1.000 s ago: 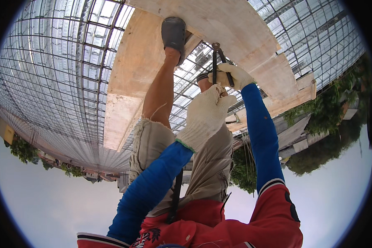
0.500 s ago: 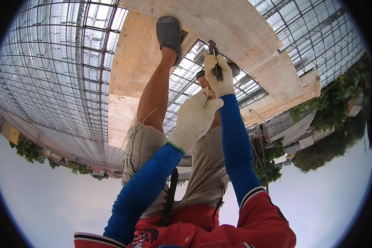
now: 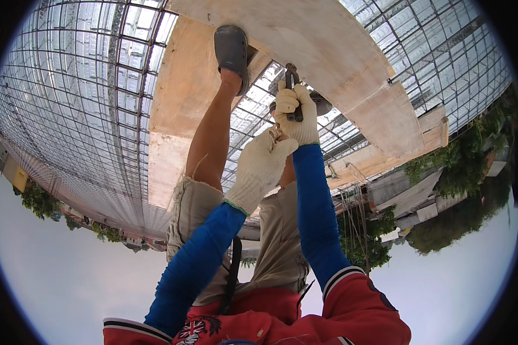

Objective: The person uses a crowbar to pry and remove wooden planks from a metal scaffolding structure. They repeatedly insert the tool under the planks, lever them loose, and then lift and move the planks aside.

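Both of my hands wear off-white knit gloves and are held together in front of my legs. In my right hand (image 3: 300,122) is a pair of dark metal pincers (image 3: 292,70), its jaws pointing away from me and its two handles close together in the curled fingers. My left hand (image 3: 260,167) is just below and to the left, close against the right glove near the wrist. Its fingers are bent inward at the worn, frayed fingertips of the glove; what they may pinch is hidden.
Plywood boards (image 3: 351,75) lie over a rebar grid (image 3: 86,109) on shiny metal decking. One foot in a dark clog (image 3: 231,54) stands on the left board, beside a gap showing mesh. The other clog (image 3: 319,103) is partly behind my right hand. Trees (image 3: 460,172) and roofs lie beyond.
My right hand and the pincers have shifted a little left and toward me, and the pincers stand straighter. My left hand has moved slightly left and down, staying close to the right.
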`<state>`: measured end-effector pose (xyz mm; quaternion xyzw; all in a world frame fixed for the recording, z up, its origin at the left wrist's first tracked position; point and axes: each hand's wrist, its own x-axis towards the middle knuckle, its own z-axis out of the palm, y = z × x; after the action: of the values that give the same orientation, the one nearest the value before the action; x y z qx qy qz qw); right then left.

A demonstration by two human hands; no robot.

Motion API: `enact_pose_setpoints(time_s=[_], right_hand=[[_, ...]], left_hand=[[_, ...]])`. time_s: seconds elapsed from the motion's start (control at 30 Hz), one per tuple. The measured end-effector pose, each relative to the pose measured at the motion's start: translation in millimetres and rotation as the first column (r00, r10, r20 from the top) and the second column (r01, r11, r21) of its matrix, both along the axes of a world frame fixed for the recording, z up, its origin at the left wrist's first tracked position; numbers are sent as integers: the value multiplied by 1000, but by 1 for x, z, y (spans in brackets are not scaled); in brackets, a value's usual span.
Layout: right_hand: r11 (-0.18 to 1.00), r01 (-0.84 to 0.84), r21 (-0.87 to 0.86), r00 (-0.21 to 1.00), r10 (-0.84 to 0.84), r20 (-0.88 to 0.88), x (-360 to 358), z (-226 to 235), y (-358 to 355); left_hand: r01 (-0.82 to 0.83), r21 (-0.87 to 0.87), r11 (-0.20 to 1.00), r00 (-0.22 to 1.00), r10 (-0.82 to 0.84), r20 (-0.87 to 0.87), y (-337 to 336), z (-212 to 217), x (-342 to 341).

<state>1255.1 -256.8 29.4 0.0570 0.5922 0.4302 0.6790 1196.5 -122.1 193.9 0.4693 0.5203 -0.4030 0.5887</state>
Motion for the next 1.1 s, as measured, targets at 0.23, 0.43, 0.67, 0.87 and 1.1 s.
enact_pose_setpoints(time_s=[0.23,0.43,0.67,0.87,1.1], right_hand=[[598,-774,-209,589,801,108,48,29,-17],[850,-469,-241,856,505,114,-7,32,3],[884,-446,-143,877,463,131,-21,3,-32],[-258,-718,-646,-504,834,226,22,-7,-54],[913,-361,-188,921,381,80,-23,14,-14]], left_hand=[[-198,118,973,976,184,121,-21,-13,-25],[-215,118,969,976,209,57,-22,-12,-20],[-334,133,933,941,321,110,-18,-12,-18],[-308,139,941,949,294,112,-10,-6,-10],[-435,122,892,899,421,125,-9,-10,-14]])
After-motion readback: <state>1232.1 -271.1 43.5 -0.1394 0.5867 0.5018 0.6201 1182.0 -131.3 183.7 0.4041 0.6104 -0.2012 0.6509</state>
